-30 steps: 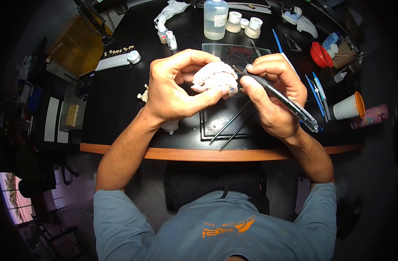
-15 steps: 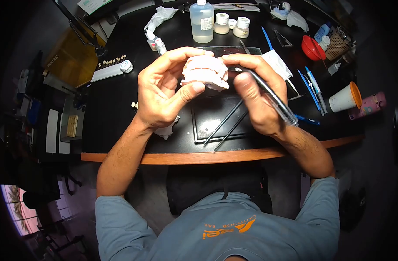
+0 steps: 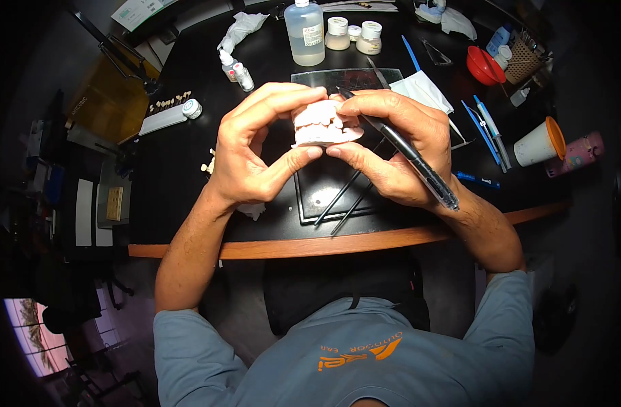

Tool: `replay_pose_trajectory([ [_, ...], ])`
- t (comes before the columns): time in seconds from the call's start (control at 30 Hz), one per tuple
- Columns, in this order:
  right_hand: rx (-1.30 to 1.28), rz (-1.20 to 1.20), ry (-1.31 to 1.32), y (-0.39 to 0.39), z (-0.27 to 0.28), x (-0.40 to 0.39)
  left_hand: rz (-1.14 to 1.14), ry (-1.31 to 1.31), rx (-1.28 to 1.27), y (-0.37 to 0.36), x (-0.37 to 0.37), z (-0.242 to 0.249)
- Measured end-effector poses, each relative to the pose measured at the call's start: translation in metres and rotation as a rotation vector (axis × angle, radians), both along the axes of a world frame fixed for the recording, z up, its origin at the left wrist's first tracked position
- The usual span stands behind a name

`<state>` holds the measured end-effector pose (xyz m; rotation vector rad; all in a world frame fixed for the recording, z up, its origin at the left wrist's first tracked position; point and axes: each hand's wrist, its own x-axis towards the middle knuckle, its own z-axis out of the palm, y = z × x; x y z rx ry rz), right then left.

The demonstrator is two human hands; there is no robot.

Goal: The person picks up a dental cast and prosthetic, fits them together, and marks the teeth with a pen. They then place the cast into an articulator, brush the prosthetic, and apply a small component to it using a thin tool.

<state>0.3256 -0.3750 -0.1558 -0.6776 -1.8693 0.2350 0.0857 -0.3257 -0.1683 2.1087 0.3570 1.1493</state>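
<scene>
A white plaster dental model, its upper and lower tooth rows together, is held up above the desk between both hands. My left hand grips its left side, fingers on top and thumb at the lower edge. On the right side my right hand pinches it the same way, index finger above and thumb below. A black pen also lies in my right hand, passing under the index finger, its tip up near the model's top and its clear end toward my wrist. Fingers cover parts of the model's sides.
Below the hands lies a dark tray with two thin rods across it. A large bottle and small jars stand behind. At right are a white cup, blue-handled tools and a red bowl.
My right hand has come left onto the model, its thumb now on the lower edge. The model has turned and sits slightly lower, showing the tooth rows. The pen stays in the right hand.
</scene>
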Motion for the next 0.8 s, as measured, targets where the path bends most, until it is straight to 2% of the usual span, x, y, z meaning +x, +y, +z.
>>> replay_pose_trajectory([
  [0.07,0.003,0.015,-0.036,0.001,0.000,0.002,0.027,0.087,0.103,0.001,-0.001,0.002],
  [0.2,-0.015,0.024,-0.069,0.002,0.000,0.004,0.041,-0.037,0.135,0.002,0.009,-0.005],
  [0.43,-0.051,0.014,-0.107,0.004,-0.002,0.008,0.062,0.069,0.144,0.000,0.005,-0.006],
  [0.53,-0.046,0.018,-0.089,0.004,-0.001,0.007,0.096,-0.043,0.080,-0.003,0.010,-0.007],
  [0.67,0.002,-0.031,-0.080,0.001,0.007,0.011,0.088,-0.023,0.098,-0.005,0.009,-0.005],
  [0.7,0.082,-0.039,0.009,0.008,0.004,0.010,0.078,0.002,0.103,-0.005,0.008,-0.005],
  [0.77,-0.216,0.056,0.354,-0.008,0.004,-0.001,0.073,0.018,0.122,-0.006,0.007,-0.005],
  [0.8,-0.227,0.089,0.384,-0.009,0.006,0.001,0.077,0.011,0.137,-0.005,0.007,-0.005],
])
